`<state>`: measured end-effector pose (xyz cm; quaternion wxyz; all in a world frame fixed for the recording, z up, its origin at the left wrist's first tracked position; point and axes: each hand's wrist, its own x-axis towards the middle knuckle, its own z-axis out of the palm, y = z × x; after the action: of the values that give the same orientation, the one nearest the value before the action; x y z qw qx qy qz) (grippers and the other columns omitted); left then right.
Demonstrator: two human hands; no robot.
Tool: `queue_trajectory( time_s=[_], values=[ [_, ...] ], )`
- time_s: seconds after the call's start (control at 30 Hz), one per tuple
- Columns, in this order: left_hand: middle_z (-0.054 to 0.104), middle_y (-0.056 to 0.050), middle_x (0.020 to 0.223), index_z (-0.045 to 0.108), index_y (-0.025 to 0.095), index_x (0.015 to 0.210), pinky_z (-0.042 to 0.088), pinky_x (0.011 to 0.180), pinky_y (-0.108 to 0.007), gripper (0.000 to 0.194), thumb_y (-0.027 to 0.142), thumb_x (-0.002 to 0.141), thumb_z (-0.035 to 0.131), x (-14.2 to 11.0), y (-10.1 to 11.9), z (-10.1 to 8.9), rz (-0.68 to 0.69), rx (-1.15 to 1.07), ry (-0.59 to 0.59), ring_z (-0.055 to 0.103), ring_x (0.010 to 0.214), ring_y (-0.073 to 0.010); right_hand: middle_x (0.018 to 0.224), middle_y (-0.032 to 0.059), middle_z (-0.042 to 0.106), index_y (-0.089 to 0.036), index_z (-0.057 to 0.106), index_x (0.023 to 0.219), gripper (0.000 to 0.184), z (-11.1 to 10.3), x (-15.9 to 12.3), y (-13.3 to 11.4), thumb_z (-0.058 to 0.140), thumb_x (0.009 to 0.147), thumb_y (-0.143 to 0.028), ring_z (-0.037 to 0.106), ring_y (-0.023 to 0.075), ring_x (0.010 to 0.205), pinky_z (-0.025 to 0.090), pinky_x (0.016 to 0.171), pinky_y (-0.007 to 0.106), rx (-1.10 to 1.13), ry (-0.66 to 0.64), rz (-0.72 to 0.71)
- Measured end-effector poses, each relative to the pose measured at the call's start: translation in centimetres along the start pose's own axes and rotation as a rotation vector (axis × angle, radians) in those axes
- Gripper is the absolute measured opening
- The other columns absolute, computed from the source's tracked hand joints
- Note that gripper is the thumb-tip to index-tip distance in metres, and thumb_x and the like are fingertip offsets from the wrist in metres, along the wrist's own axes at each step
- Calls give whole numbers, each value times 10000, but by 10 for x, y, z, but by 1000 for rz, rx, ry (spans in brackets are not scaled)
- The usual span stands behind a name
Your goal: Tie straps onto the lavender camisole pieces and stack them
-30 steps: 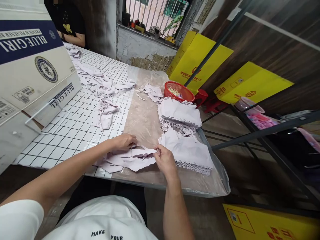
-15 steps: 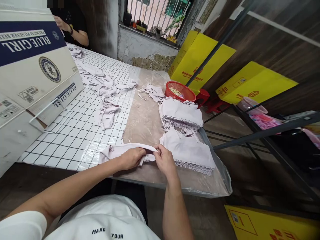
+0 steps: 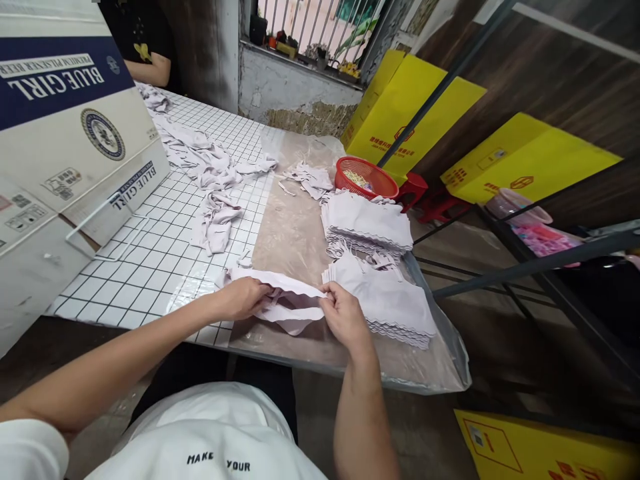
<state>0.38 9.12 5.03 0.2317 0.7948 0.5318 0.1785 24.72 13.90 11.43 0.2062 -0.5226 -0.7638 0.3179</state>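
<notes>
A pale lilac garment [image 3: 295,313] with a scalloped edge is stretched between my two hands, just above the table's near edge. My left hand [image 3: 245,298] is closed on its left part, the fingers partly hidden in the cloth. At its right end my right hand [image 3: 343,312] pinches the edge between thumb and fingers. The garment's band gapes open between the hands. Right beside my right hand lies a neat stack of similar garments [image 3: 385,293], with a second stack [image 3: 367,220] behind it.
Loose garments [image 3: 200,157] trail over the grid-patterned table [image 3: 145,280]. A large Blue Girl carton [image 3: 60,153] stands at left. Behind the stacks is a red basket [image 3: 367,177]. Yellow boxes [image 3: 415,113] and a metal rack [image 3: 505,273] stand at right. Another person's arm [image 3: 150,70] shows at far left.
My left hand has moved left, and the garment has gone from a bunched strip to a spread, open band. My right hand keeps its pinch. The other person's raised hand has left view.
</notes>
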Motion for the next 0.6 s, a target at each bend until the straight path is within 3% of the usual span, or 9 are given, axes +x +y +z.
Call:
queue_trajectory(
  time_s=[0.1, 0.23, 0.33, 0.43, 0.5, 0.6],
  values=[
    [699, -122, 1118, 689, 190, 1059, 450, 881, -364, 203, 272, 903, 589, -30, -16, -30, 49, 217, -46, 608, 1001, -253, 526, -63, 433, -211, 611, 780, 142, -4, 7, 13, 474, 746, -200, 432, 134, 514, 298, 535, 236, -106, 37, 49],
    [696, -91, 957, 697, 201, 961, 415, 826, -386, 225, 299, 966, 494, -47, -37, -55, 90, 383, -68, 550, 874, -237, 587, -38, 505, -212, 625, 780, 161, -5, 15, 25, 503, 719, -125, 475, 145, 585, 316, 584, 240, -311, 53, 114],
    [660, -98, 906, 691, 179, 956, 420, 773, -356, 294, 277, 993, 416, -41, -42, -57, 110, 395, 3, 527, 842, -225, 659, -17, 532, -209, 623, 788, 188, -4, 21, 29, 509, 704, -86, 510, 155, 668, 341, 634, 243, -377, 75, 76],
    [645, -129, 982, 670, 132, 986, 454, 745, -338, 243, 312, 944, 514, -27, -41, -50, 14, 398, 86, 552, 861, -232, 683, -12, 530, -206, 623, 791, 207, -3, 25, 31, 499, 695, -70, 510, 159, 682, 359, 659, 251, -380, 72, 30],
    [655, -122, 988, 665, 135, 961, 472, 724, -325, 192, 285, 896, 564, -19, -41, -45, -62, 400, 61, 584, 852, -230, 701, -9, 531, -202, 627, 799, 226, -3, 26, 32, 497, 682, -58, 512, 160, 688, 371, 672, 256, -380, 63, 20],
    [680, -90, 907, 659, 162, 855, 464, 636, -281, 170, 214, 881, 499, -16, -40, -45, -184, 391, 12, 629, 828, -217, 755, 1, 539, -191, 630, 808, 254, -4, 24, 34, 499, 663, -28, 527, 158, 718, 393, 704, 260, -392, 54, 35]
  ],
)
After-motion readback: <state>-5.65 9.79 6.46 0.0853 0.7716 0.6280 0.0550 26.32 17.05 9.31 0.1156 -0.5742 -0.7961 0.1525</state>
